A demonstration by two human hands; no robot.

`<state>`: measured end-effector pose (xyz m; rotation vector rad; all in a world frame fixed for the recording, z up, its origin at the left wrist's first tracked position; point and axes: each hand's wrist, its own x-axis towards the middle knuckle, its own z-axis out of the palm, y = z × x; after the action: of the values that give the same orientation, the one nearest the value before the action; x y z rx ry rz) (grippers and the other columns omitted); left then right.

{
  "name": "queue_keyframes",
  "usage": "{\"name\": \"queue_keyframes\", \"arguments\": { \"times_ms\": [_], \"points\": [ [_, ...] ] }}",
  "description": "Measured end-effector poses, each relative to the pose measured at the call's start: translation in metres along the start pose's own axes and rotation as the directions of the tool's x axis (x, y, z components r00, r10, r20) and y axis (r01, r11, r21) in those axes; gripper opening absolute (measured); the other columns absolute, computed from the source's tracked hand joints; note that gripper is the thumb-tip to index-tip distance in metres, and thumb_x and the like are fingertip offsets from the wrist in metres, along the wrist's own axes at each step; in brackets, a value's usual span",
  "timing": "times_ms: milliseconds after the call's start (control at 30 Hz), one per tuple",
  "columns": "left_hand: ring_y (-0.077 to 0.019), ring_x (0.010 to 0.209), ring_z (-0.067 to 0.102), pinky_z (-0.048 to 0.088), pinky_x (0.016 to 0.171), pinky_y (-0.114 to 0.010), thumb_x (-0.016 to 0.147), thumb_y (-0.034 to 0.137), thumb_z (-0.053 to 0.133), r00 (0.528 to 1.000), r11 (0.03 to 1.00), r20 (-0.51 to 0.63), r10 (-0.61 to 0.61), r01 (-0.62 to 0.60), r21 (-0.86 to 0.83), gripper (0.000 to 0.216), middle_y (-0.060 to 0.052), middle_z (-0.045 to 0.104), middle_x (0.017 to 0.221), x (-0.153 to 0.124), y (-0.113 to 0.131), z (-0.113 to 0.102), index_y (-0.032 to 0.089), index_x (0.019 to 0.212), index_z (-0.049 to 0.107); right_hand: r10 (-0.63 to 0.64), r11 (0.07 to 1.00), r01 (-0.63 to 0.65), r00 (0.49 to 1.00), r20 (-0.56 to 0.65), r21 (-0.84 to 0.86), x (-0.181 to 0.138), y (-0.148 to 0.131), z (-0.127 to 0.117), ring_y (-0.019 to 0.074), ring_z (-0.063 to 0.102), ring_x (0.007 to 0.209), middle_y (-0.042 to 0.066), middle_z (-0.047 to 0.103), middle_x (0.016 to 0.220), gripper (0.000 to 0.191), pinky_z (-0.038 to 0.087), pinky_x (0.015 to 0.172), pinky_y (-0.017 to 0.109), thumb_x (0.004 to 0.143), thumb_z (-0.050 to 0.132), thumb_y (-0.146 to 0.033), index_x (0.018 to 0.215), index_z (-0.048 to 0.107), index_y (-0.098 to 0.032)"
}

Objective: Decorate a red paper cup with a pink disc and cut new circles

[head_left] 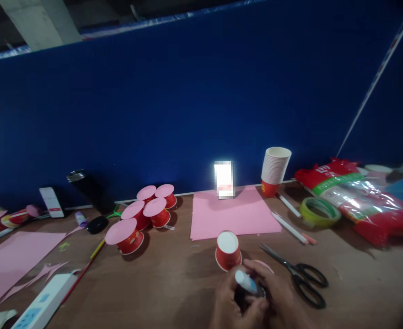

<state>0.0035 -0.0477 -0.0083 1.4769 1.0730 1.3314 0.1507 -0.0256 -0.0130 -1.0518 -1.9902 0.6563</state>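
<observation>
Both hands meet at the bottom centre of the view. My left hand (pixel 230 304) and my right hand (pixel 280 297) are closed together around a small glue stick (pixel 245 282) with a white-blue end pointing up left. A pink paper disc (pixel 265 265) peeks out from behind my right hand. Just beyond the hands a red paper cup (pixel 228 250) stands upside down on the wooden table (pixel 174 278). Black scissors (pixel 299 274) lie to the right of the hands.
Several upturned red cups capped with pink discs (pixel 142 219) stand at the left. A pink sheet (pixel 233 212), a lit phone (pixel 224 179), a stack of cups (pixel 275 170), green tape (pixel 319 211), a red bag (pixel 362 196), a power strip (pixel 45 304) and pink scraps (pixel 12 260) lie around.
</observation>
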Motion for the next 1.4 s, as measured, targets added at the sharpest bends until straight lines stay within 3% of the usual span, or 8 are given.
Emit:
{"name": "queue_keyframes", "arguments": {
  "times_ms": [100,167,300,400,567,867,1133,1400],
  "points": [
    [-0.0190,0.071,0.060,0.051,0.066,-0.029,0.074,0.054,0.063,0.999,0.998,-0.037,-0.014,0.012,-0.058,0.066,-0.009,0.065,0.089,-0.001,0.003,0.001,0.016,0.126,0.048,0.094,0.995,-0.090,0.989,-0.113,0.037,0.003,0.000,-0.002,0.0239,0.068,0.093,0.011,0.066,0.113,0.042,0.058,0.078,0.033,0.085,0.055,-0.033,0.125,0.050,-0.022],
    [-0.0178,0.071,0.059,0.051,0.067,-0.029,0.080,0.051,0.059,0.992,1.000,-0.127,-0.010,0.010,-0.004,0.059,-0.008,0.063,0.089,-0.002,0.008,0.000,0.017,0.127,0.047,0.111,0.994,-0.111,0.974,-0.197,0.010,0.007,-0.001,-0.008,0.0235,0.069,0.087,0.009,0.069,0.104,0.036,0.058,0.073,0.032,0.086,0.054,-0.037,0.118,0.052,-0.022],
    [-0.0220,0.098,0.058,0.048,0.087,-0.034,0.093,0.039,0.043,0.914,0.989,-0.405,0.030,0.033,0.147,0.036,-0.012,0.058,0.111,0.000,0.019,-0.007,0.019,0.121,0.050,0.134,0.990,-0.138,0.966,-0.220,-0.003,0.015,-0.006,-0.023,0.0206,0.067,0.072,0.005,0.069,0.085,0.026,0.055,0.065,0.029,0.091,0.046,-0.036,0.111,0.052,-0.021],
    [-0.0237,0.108,0.053,0.044,0.095,-0.039,0.091,0.038,0.045,0.873,0.973,-0.473,0.124,-0.013,0.231,0.048,-0.013,0.049,0.122,0.009,0.022,-0.016,0.018,0.134,0.035,0.153,0.988,-0.156,0.963,-0.222,0.002,0.019,-0.010,-0.028,0.0193,0.066,0.069,0.005,0.067,0.083,0.025,0.054,0.062,0.028,0.093,0.043,-0.037,0.110,0.050,-0.021],
    [-0.0321,0.131,0.035,0.031,0.108,-0.049,0.074,0.030,0.070,0.923,0.947,-0.376,0.084,0.044,0.318,0.078,-0.017,0.030,0.144,0.027,0.013,-0.027,0.018,0.139,0.029,0.121,0.992,-0.123,0.972,-0.202,0.002,0.019,-0.009,-0.028,0.0192,0.066,0.078,0.007,0.068,0.092,0.025,0.053,0.066,0.028,0.094,0.042,-0.036,0.112,0.050,-0.020],
    [-0.0274,0.125,0.047,0.035,0.106,-0.045,0.076,0.025,0.065,0.951,0.952,-0.308,-0.038,0.128,0.278,0.068,-0.014,0.050,0.133,0.039,0.003,-0.026,0.017,0.136,0.035,0.037,0.999,-0.040,0.990,-0.133,-0.024,0.018,-0.011,-0.026,0.0213,0.063,0.096,0.008,0.063,0.110,0.027,0.052,0.083,0.033,0.094,0.044,-0.031,0.119,0.048,-0.024],
    [-0.0242,0.104,0.061,0.048,0.092,-0.040,0.070,0.027,0.072,0.943,0.968,-0.330,-0.036,0.116,0.225,0.058,-0.009,0.062,0.116,0.034,0.006,-0.025,0.019,0.122,0.048,0.159,0.985,-0.141,0.964,-0.214,0.094,0.022,-0.008,-0.033,0.0194,0.061,0.082,0.006,0.062,0.094,0.022,0.052,0.071,0.029,0.088,0.053,-0.033,0.107,0.052,-0.021],
    [-0.0262,0.111,0.054,0.043,0.096,-0.043,0.074,0.026,0.069,0.959,0.905,-0.262,0.108,0.014,0.426,0.053,-0.010,0.056,0.122,0.033,0.007,-0.026,0.021,0.123,0.049,0.340,0.900,-0.258,0.920,-0.194,0.352,0.032,-0.006,-0.043,0.0180,0.059,0.075,0.006,0.063,0.090,0.026,0.050,0.061,0.028,0.087,0.057,-0.037,0.106,0.055,-0.020]
  ]
}}
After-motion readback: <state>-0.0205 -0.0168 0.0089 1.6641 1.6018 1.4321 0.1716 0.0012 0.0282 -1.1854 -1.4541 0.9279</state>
